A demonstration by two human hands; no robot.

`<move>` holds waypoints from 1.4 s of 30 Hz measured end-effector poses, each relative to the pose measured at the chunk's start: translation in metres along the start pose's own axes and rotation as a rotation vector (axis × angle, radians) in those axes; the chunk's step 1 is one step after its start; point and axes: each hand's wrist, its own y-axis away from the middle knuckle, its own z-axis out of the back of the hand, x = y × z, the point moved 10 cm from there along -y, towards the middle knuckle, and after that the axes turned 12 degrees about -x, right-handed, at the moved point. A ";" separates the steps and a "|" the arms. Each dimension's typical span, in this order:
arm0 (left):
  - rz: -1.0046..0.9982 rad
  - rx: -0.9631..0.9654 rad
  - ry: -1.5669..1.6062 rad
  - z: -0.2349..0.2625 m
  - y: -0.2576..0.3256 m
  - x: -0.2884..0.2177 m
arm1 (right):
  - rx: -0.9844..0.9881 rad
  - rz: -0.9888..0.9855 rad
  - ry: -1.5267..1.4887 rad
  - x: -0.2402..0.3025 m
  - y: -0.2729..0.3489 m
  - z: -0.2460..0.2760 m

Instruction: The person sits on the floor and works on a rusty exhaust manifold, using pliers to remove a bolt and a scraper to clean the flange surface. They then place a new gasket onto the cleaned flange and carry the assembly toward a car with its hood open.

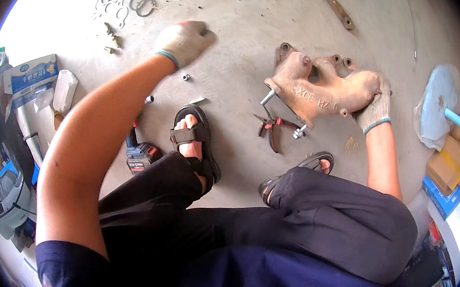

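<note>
My right hand (375,108), in a knit work glove, grips the right end of a rusty cast metal manifold (319,86) that rests on the concrete floor (239,19). Studs (268,97) stick out of the manifold's left and lower edges. My left hand (183,41), also gloved, reaches far forward over the floor with fingers curled; whether it holds anything is hidden. A small nut (185,77) lies just below it. Red-handled pliers (270,128) lie beside the manifold's lower left.
Metal rings (142,4) and small brass bolts (111,41) lie at the top left. A flat tool (333,2) lies at the top right. A cordless driver (140,155) sits by my left sandalled foot (191,139). Boxes (29,77) and clutter line both sides.
</note>
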 end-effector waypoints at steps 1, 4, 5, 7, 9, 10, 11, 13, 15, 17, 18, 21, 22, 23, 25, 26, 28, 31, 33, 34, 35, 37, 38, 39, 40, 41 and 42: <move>0.017 0.015 -0.050 0.001 -0.013 0.013 | 0.007 0.045 0.028 0.009 -0.001 0.015; 0.030 -0.045 -0.202 -0.005 -0.028 0.053 | 0.100 0.131 0.097 0.014 -0.027 0.042; -0.013 -0.018 -0.248 -0.015 -0.022 0.051 | 0.090 0.108 0.067 0.010 -0.024 0.038; -0.088 0.037 -0.335 -0.030 0.001 0.049 | 0.028 0.017 -0.035 0.001 0.001 0.006; -0.265 0.328 -0.302 -0.042 0.036 0.002 | 0.100 0.022 -0.012 -0.002 0.028 -0.005; -0.306 0.384 -0.246 -0.048 0.042 -0.032 | 0.045 0.003 -0.063 -0.001 0.042 0.014; -0.321 0.449 -0.203 -0.054 0.053 -0.054 | 0.012 -0.038 -0.114 -0.011 0.050 0.023; -0.409 0.780 -0.383 -0.072 0.092 -0.085 | 0.114 0.022 -0.104 -0.017 0.057 0.029; -0.494 0.948 -0.343 -0.075 0.138 -0.102 | 0.142 0.065 -0.055 -0.036 0.050 0.039; -0.425 0.996 -0.130 -0.081 0.170 -0.109 | 0.223 -0.046 -0.115 -0.067 0.065 0.040; -0.109 1.052 0.028 -0.075 0.173 -0.107 | 0.250 -0.068 -0.081 -0.077 0.077 0.030; -0.223 0.857 0.151 -0.065 0.144 -0.117 | 0.295 -0.208 0.114 -0.106 0.096 0.010; -0.164 0.872 0.169 -0.062 0.139 -0.111 | 0.320 -0.273 0.225 -0.122 0.103 0.003; -0.205 0.837 0.123 -0.055 0.135 -0.107 | 0.345 -0.338 0.339 -0.139 0.113 -0.003; -0.276 0.758 0.029 -0.037 0.128 -0.094 | 0.411 -0.383 0.177 -0.146 0.131 -0.029; -0.284 0.775 -0.082 -0.031 0.130 -0.083 | 0.429 -0.387 0.131 -0.151 0.133 -0.035; -0.301 0.727 -0.232 -0.026 0.132 -0.049 | 0.438 -0.377 0.074 -0.156 0.135 -0.037; -0.236 0.773 -0.404 -0.021 0.147 0.004 | 0.435 -0.352 0.050 -0.160 0.130 -0.034; -0.192 0.798 -0.393 -0.027 0.151 0.033 | 0.429 -0.325 0.076 -0.161 0.127 -0.033; -0.180 0.794 -0.340 -0.036 0.147 0.046 | 0.422 -0.302 0.086 -0.159 0.126 -0.034; -0.170 0.796 -0.280 -0.039 0.145 0.038 | 0.415 -0.288 0.102 -0.162 0.122 -0.031; -0.057 0.736 -0.225 -0.036 0.130 0.032 | 0.401 -0.273 0.127 -0.169 0.116 -0.025; -0.060 0.706 -0.241 -0.036 0.124 0.028 | 0.400 -0.279 0.139 -0.173 0.113 -0.024; -0.062 0.665 -0.264 -0.033 0.115 0.025 | 0.409 -0.276 0.149 -0.174 0.111 -0.030; -0.021 0.678 -0.243 -0.030 0.114 0.022 | 0.383 -0.255 0.159 -0.173 0.114 -0.031; -0.023 0.652 -0.174 -0.033 0.110 0.021 | 0.413 -0.297 0.066 -0.170 0.120 -0.035; -0.025 0.627 -0.106 -0.031 0.106 0.018 | 0.441 -0.340 -0.029 -0.167 0.126 -0.040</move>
